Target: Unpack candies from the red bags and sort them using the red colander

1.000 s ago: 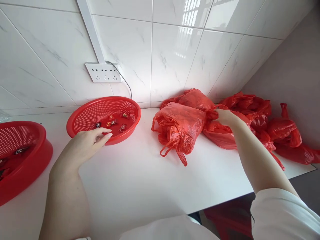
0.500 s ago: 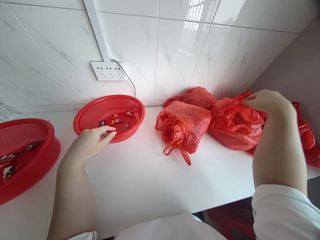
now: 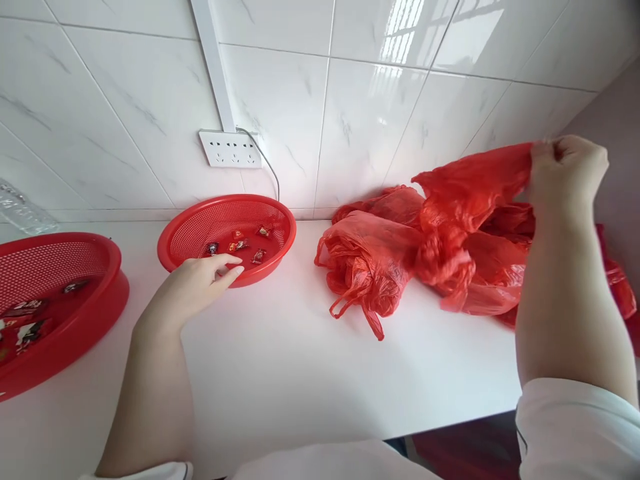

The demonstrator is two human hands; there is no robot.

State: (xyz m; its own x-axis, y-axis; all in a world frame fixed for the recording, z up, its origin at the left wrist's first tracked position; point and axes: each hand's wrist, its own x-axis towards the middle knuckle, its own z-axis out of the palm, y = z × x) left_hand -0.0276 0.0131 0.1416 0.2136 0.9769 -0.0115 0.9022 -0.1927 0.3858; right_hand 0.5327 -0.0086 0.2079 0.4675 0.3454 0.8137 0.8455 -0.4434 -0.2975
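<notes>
Nearest is the white table (image 3: pixel 310 380), its front edge running under the right forearm. Over it is the left hand (image 3: pixel 197 283), thumb and fingers slightly parted, with nothing visible between them. Its tips overlap the near rim of the smaller-looking basket (image 3: pixel 220 213) (whether they touch it, I cannot tell), and a few wrapped sweets (image 3: pixel 259 256) lie inside, just beyond the fingertips.

To the right of that basket, well apart from the left hand, a rolled-up bundle (image 3: pixel 370 247) of red plastic rests on the table, its loose handles towards the person. Farther right and higher, the right hand (image 3: pixel 573 167) is closed in a fist, the edge of a red bag (image 3: pixel 480 177) caught in it.

The key relation is the line of that bag: it lies to the left of the fist, its long axis sloping down and leftward to a crumpled lower part beside the bundle. The right hand is clearly the nearer one; the bundle lies between the bag and the left hand. Below the raised stretch sit more red bags (image 3: pixel 500 267). Behind everything stands the tiled wall (image 3: pixel 280 87).
</notes>
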